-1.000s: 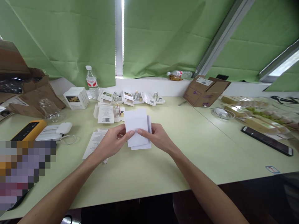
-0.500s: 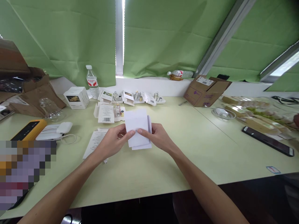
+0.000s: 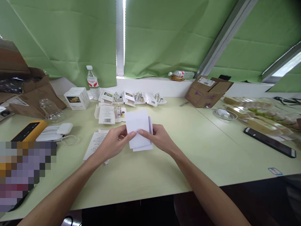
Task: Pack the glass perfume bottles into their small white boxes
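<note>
A folded piece of plain white cardboard (image 3: 138, 121) is held up over the middle of the table, its layers slightly offset. My left hand (image 3: 114, 141) grips its left edge, thumb lying on the front face. From the right, my right hand (image 3: 162, 138) pinches it the same way, with both thumb tips close together; the fingers behind are mostly hidden. Partly under my left wrist lies a white carton with printed text (image 3: 95, 142). Just beyond the held cardboard, an opened carton with a barcode (image 3: 107, 114) sits beside a small glass bottle (image 3: 118, 110) and a gold-and-dark cap (image 3: 123, 114).
Several opened cartons with small bottles line the wall, one being a white carton (image 3: 129, 98). Leftward are a closed white box (image 3: 77, 99), a water bottle (image 3: 92, 83) and a yellow device (image 3: 30, 130). A cardboard box (image 3: 203, 92) and a phone (image 3: 269, 142) are rightward.
</note>
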Demonstrator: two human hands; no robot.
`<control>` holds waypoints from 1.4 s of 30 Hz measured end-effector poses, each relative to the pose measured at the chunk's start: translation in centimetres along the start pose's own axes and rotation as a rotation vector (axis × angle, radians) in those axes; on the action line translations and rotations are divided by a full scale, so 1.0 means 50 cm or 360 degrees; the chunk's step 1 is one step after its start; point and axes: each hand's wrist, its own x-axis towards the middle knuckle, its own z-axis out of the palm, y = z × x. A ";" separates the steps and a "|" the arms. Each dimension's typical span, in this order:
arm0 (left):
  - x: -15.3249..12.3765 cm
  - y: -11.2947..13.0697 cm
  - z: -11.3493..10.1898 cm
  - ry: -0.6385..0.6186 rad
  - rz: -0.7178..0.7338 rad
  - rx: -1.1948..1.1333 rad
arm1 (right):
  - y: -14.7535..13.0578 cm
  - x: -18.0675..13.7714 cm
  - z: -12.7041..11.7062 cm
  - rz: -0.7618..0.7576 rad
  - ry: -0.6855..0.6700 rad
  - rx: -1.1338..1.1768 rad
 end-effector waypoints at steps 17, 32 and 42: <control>0.000 -0.006 -0.001 0.0041 -0.0003 0.0024 | 0.003 0.002 0.001 0.0014 0.0029 -0.0005; 0.008 -0.014 -0.055 0.0719 -0.0108 0.0569 | 0.013 0.004 -0.003 0.0026 0.0135 0.0002; 0.006 -0.058 -0.098 0.0707 -0.0424 0.1651 | 0.013 0.004 -0.004 0.0027 0.0170 0.0087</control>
